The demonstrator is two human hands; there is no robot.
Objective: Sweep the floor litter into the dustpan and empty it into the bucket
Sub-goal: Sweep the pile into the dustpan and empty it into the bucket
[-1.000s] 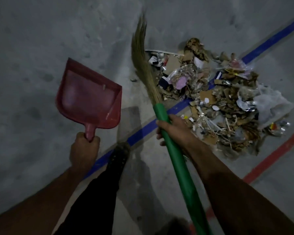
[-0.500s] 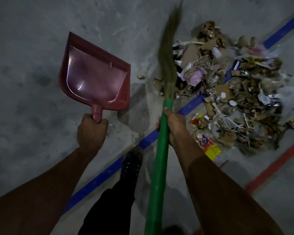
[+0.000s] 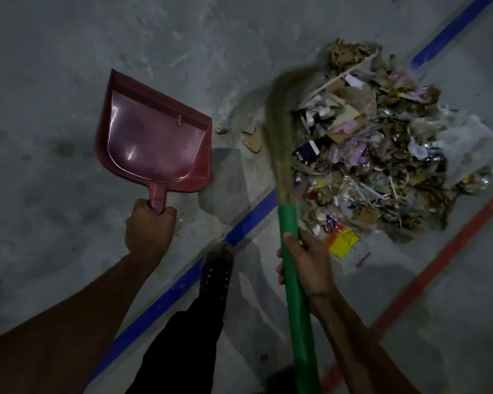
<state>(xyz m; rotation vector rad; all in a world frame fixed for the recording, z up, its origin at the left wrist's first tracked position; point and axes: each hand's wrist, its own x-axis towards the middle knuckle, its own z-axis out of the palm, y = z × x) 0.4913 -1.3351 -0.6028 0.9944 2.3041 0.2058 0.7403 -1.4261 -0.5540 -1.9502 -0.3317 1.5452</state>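
Observation:
My left hand [image 3: 149, 227] grips the handle of a red plastic dustpan [image 3: 154, 140], which hangs above the concrete floor left of the litter, its scoop facing up and away from me. My right hand [image 3: 308, 264] grips the green handle of a grass broom [image 3: 295, 282]. The broom's straw head [image 3: 281, 129] is blurred and touches the left edge of a big litter pile [image 3: 382, 149] of cardboard scraps, paper, wrappers and plastic. No bucket is in view.
A blue tape line [image 3: 248, 220] runs diagonally across the grey floor under the pile, and a red line [image 3: 427, 277] runs parallel at the right. My dark shoe [image 3: 217, 268] and trouser leg stand on the blue line between my arms. A few scraps [image 3: 251, 137] lie left of the broom.
The broom head has swung right, from the pile's left side onto its edge, bending over the litter. The dustpan stays in my left hand with little movement.

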